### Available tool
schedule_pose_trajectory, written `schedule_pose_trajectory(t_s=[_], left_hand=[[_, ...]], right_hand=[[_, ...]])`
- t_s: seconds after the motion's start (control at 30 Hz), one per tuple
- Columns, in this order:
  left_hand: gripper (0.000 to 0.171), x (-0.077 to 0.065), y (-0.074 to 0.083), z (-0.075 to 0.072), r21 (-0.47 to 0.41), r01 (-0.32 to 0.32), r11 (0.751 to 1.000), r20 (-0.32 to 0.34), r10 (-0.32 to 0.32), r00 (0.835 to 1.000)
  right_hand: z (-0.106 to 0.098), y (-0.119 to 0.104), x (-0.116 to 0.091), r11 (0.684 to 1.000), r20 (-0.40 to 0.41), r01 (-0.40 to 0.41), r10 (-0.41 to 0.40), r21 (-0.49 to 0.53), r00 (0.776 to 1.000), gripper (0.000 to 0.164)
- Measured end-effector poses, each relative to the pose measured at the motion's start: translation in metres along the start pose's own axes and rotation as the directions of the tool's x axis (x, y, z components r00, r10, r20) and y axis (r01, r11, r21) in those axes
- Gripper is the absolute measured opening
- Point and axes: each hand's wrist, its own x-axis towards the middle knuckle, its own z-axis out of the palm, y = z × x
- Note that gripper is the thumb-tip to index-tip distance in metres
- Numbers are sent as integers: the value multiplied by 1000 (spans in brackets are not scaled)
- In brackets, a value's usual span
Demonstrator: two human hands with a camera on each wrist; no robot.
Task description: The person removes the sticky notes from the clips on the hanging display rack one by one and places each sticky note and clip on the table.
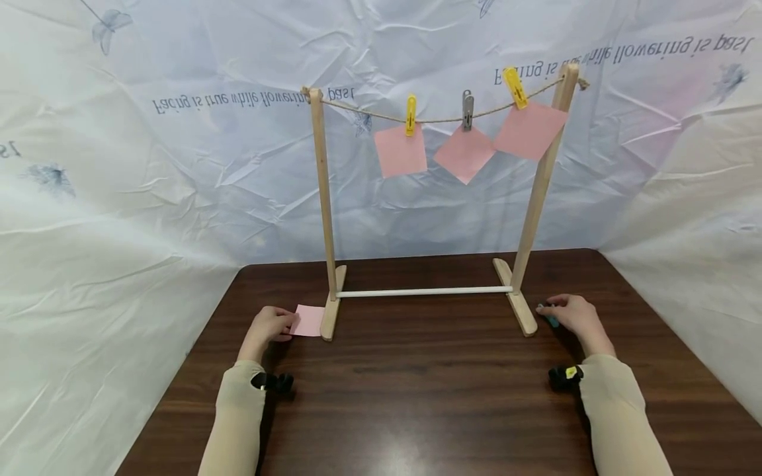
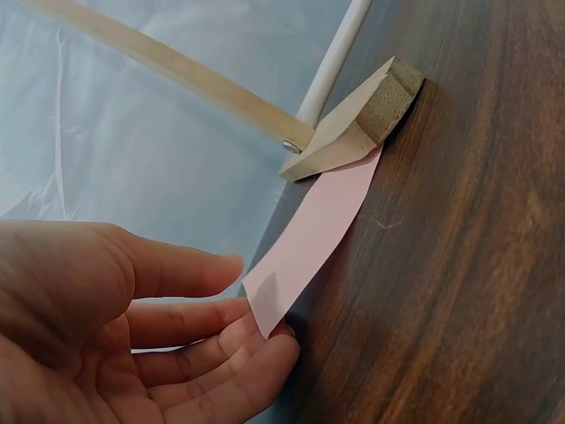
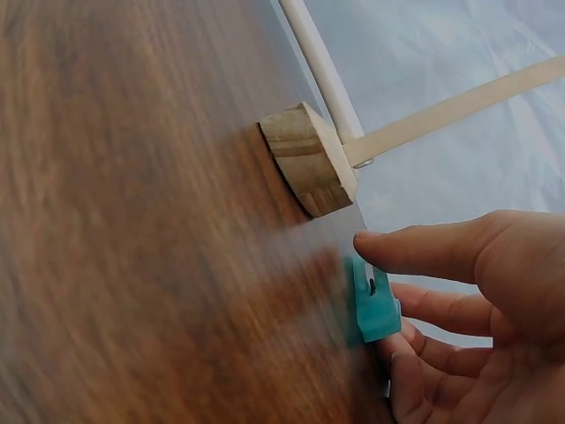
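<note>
At the left of the rack, my left hand (image 1: 272,324) is at the near edge of a pink square of paper (image 1: 307,320). In the left wrist view the fingers (image 2: 203,349) reach under that edge, and the thumb stands beside its corner. The paper's far end meets the rack's left foot (image 2: 353,124). On the right, my right hand (image 1: 576,316) holds a teal clothespin (image 3: 378,305) low at the table, thumb at its upper end and fingers behind it. The fingertips behind the clothespin are partly hidden.
A wooden rack (image 1: 324,198) stands at the table's back, a white rod (image 1: 423,291) joining its feet. From its twine hang three pink papers (image 1: 401,152), held by two yellow clothespins (image 1: 411,116) and a grey one (image 1: 467,111). A printed sheet (image 1: 256,165) covers the wall behind.
</note>
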Motion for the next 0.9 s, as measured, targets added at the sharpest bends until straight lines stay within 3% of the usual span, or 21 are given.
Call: schedule_pose_trajectory(t_s=[0.2,0.53,0.67,0.9], left_hand=[[35,-3,-2,-2,2,18,1000,-10,-18,1000],[37,-4,4,-6,59,-7,998,-25,8,1000],[39,-3,10,-11,91,-52,994,-32,55,998],[41,-6,37,-20,81,-150,985,-75,156,985]], right_hand=[[-1,-1,-2,1000,15,7,-7,4,1000,72],[-8,2,-6,998,-20,10,-9,68,1000,69],[-19,-1,-11,994,-96,63,-55,86,994,65],[-40,-20,-21,983,-251,162,-135,90,959,65]])
